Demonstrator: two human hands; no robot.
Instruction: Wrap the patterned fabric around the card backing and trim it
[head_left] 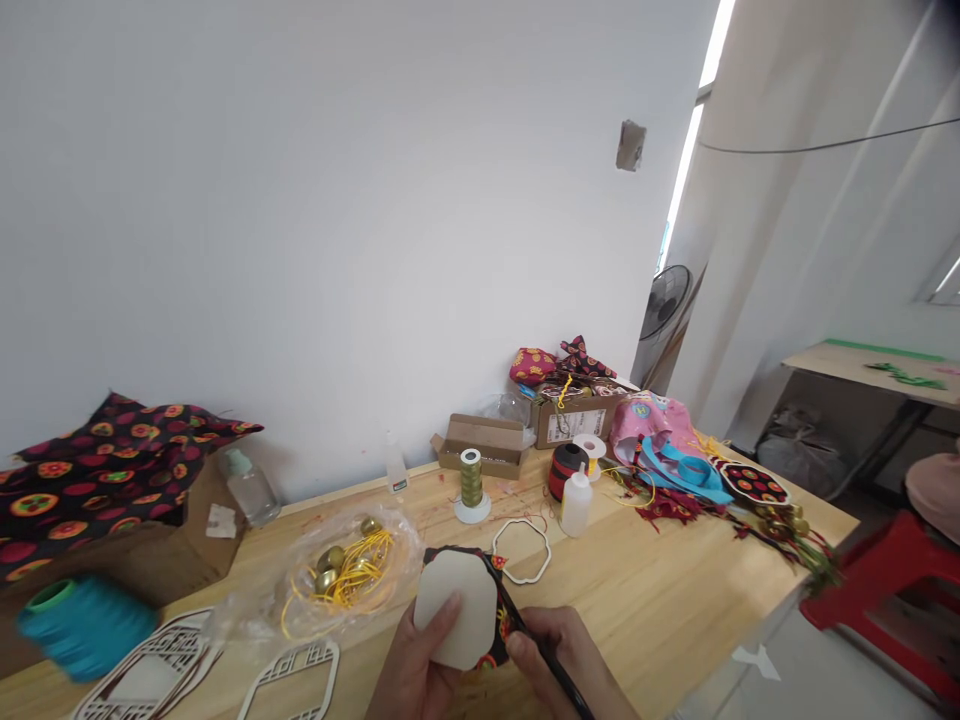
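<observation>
In my left hand (431, 650) is a pale rounded-square board (456, 600), its thumb pressed flat on the face. Dark floral fabric (504, 640) shows behind the board and sticks out along its top and right edges. My right hand (559, 650) is closed round a long, thin black tool (551, 660); whether it is a brush or something else I cannot tell. The tool's upper end lies along the board's right edge, over the fabric. Just beyond the board, a thin white scalloped frame (523, 550) rests on the table.
Behind stand an olive thread spool (471, 480), a white squeeze bottle (576, 503) and a small open carton (482, 445). At left are brass bells with yellow cords (349, 570), lattice frames (150, 665) and a teal thread cone (86, 625). Blue ribbon (686, 470) lies at right.
</observation>
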